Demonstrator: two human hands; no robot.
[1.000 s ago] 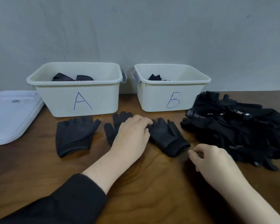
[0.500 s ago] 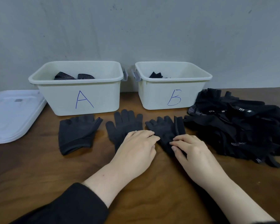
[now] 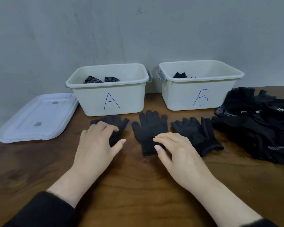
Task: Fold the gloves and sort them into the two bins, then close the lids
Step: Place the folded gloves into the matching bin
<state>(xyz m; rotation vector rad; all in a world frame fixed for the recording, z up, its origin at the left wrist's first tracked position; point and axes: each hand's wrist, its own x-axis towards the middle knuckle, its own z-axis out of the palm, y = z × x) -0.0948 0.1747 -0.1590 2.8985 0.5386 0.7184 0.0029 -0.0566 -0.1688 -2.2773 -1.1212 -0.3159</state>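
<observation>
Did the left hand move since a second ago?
Yes. The left hand slid left: it lay on the middle glove between the bins, and now it rests on the left glove below bin A.

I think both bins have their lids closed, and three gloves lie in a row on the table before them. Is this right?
Not quite. In the head view bin A and bin B are both open; the lids lie on the table left of bin A. The three gloves do lie in a row before the bins.

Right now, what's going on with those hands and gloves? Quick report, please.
Left hand resting on left glove. Right hand on middle glove, fingers relaxed. Bins open, lids off. Nothing in the way.
</observation>
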